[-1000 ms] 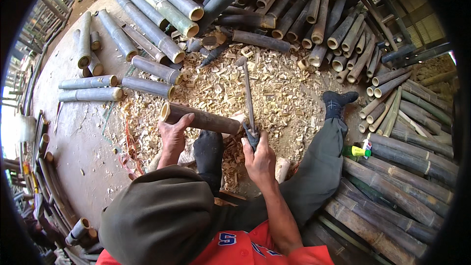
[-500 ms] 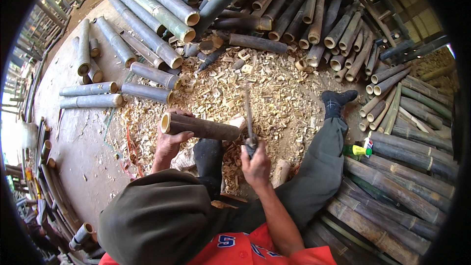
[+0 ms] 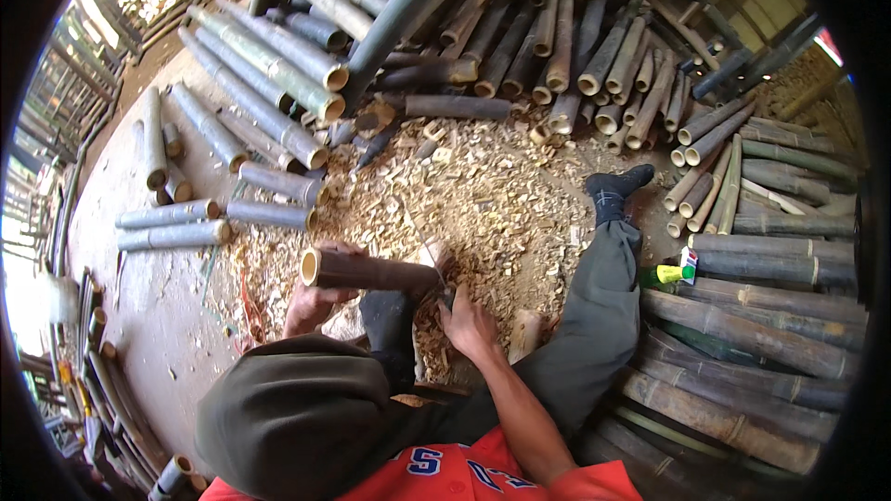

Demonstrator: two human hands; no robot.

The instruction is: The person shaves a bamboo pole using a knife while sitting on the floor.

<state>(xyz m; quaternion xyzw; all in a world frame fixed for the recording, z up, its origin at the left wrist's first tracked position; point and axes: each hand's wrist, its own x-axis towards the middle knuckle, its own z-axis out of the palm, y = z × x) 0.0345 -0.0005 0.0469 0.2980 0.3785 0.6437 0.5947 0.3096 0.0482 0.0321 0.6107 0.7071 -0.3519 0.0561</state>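
Note:
A short dark bamboo section (image 3: 380, 275) lies nearly level above my bent knee, its pale hollow end toward the left. My left hand (image 3: 314, 301) is closed round it near that end, with fingers over the far side. In my right hand (image 3: 471, 323) is the handle of a long-bladed knife (image 3: 429, 249). Its thin blade slants up and left past the bamboo's right end, and seems to touch or pass just beside it. A pale wooden block (image 3: 436, 258) shows behind that end, partly hidden.
Wood chips (image 3: 501, 186) cover the ground ahead. Cut bamboo lengths (image 3: 176, 237) lie at the left, and stacked bamboo poles (image 3: 594, 46) stand at the back. More poles (image 3: 742, 329) lie at the right, with a green-and-yellow bottle (image 3: 665, 275) on them. My outstretched leg (image 3: 603, 288) crosses the right side.
The knife has come down and left from its raised, upright position to the bamboo's right end. My left hand keeps its hold on the bamboo. The whole view has shifted slightly.

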